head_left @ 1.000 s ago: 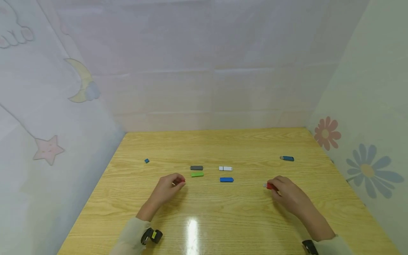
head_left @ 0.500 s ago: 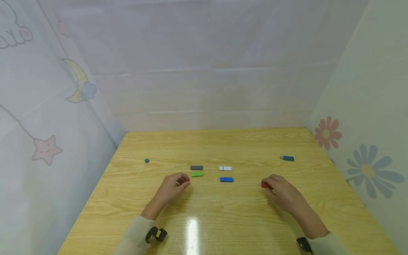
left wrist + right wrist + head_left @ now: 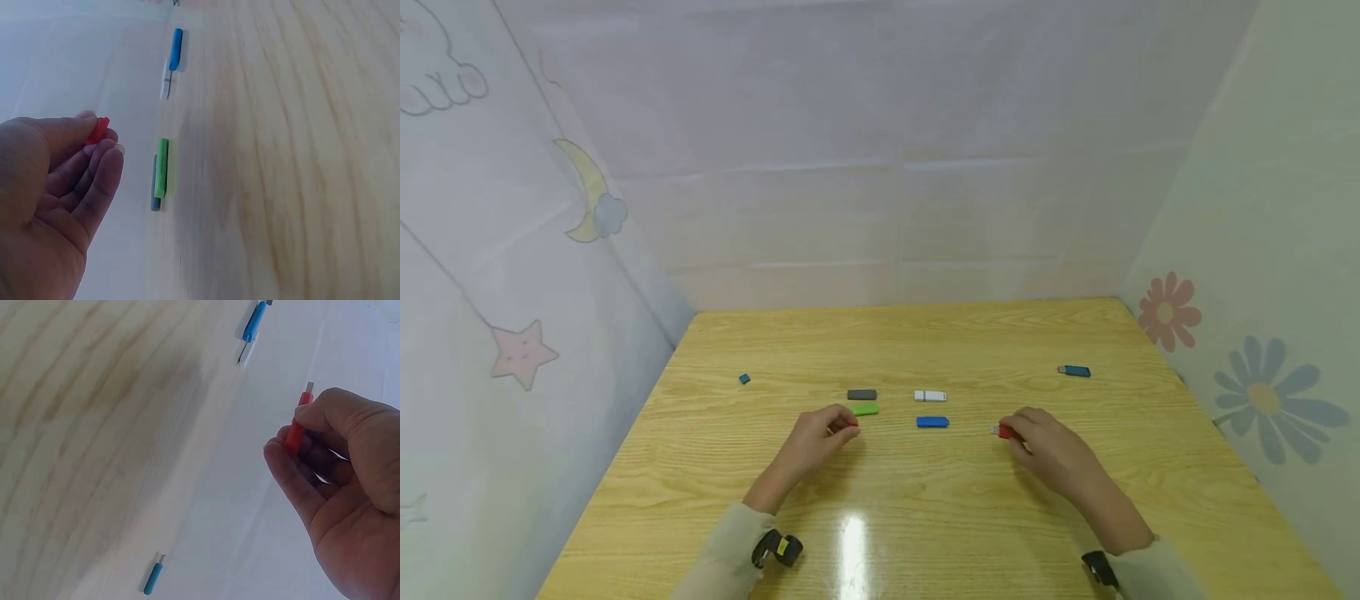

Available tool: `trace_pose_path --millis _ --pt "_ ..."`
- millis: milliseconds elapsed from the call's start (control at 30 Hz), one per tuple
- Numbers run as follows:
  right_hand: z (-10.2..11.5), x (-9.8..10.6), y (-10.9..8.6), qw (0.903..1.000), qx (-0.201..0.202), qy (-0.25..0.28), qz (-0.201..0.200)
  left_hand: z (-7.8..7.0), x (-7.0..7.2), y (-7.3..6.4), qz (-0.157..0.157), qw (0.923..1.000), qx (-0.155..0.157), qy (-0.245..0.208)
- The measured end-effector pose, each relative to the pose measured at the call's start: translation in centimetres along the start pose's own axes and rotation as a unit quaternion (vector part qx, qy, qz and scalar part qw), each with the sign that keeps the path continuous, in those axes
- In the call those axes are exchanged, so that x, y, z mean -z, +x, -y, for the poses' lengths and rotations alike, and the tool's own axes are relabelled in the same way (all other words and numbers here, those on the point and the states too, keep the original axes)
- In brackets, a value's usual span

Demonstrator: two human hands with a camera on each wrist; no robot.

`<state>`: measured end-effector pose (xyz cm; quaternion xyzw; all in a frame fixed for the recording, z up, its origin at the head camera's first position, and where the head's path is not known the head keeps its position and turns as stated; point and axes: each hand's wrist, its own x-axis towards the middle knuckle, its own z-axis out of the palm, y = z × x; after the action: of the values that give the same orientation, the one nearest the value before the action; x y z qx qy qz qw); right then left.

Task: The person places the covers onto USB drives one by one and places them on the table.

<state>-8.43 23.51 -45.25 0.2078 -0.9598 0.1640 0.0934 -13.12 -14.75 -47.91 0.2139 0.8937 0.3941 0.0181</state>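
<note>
My left hand (image 3: 815, 437) pinches a small red cap (image 3: 99, 130) between thumb and fingers, close by the green USB stick (image 3: 866, 410). A red USB stick (image 3: 299, 424) is pinched in my right hand (image 3: 1048, 446), its bare metal plug pointing left toward the other hand. Both hands are held over the table, a good way apart. Between them lie a blue USB stick (image 3: 932, 422) and, just behind it, a white USB stick (image 3: 930, 396). A dark grey USB stick (image 3: 862, 394) lies behind the green one.
On the wooden table (image 3: 880, 350), a teal USB stick (image 3: 1075, 371) with its metal plug bare lies at the back right. A small dark blue cap (image 3: 744, 378) lies at the back left. Pale printed sheets (image 3: 895, 192) stand around the table's back and sides.
Both hands have moved toward each other: the left one rightward with the red cap, the right one leftward with the red USB stick. The things lying on the table have stayed put.
</note>
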Motion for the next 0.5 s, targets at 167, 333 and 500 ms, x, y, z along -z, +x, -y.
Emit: trace_pose_path --millis 167,333,500 --pt "0.6 -0.3 0.4 0.9999 0.01 0.001 -0.003 -0.4 -0.2 0.3 0.016 0.9993 0.004 -0.033" --pt "1.1 -0.7 0.8 0.9994 0.032 0.003 -0.011 -1.0 -0.7 0.7 0.035 0.9977 0.002 -0.059" --pt "1.8 -0.8 1.3 0.9993 0.037 0.006 -0.01 -1.5 -1.3 1.1 0.043 0.9974 0.004 -0.057"
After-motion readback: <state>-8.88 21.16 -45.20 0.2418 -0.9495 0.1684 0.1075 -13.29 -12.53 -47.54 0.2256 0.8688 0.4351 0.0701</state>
